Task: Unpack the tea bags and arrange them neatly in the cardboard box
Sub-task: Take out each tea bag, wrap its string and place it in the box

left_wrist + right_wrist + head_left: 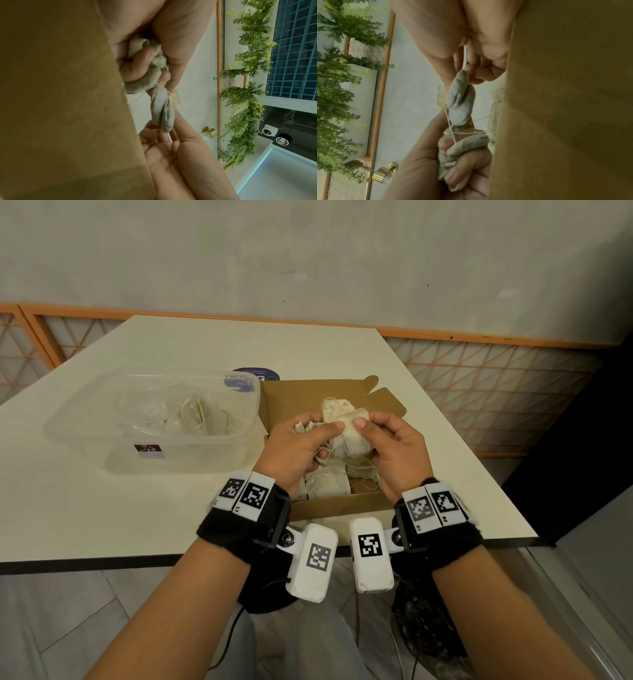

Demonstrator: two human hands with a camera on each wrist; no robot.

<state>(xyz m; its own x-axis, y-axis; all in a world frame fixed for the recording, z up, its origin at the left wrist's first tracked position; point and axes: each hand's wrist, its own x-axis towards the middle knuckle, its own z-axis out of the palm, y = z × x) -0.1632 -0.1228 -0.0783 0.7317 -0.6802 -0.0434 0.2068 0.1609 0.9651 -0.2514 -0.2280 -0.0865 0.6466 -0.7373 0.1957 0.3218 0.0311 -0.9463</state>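
Both hands hover over the open cardboard box near the table's front edge. My left hand grips a crumpled bunch of pale tea bags tangled in their strings. My right hand pinches one tea bag of that bunch between thumb and fingers; this bag stretches between the two hands, tied to the bunch by thread. More tea bags lie inside the box, and another clump shows beyond the hands. In the right wrist view the pinched bag hangs above the left fist.
A clear plastic container holding a crumpled plastic bag stands left of the box. A round purple sticker lies behind it. The box's brown wall fills half of each wrist view. The table edge runs just below my wrists.
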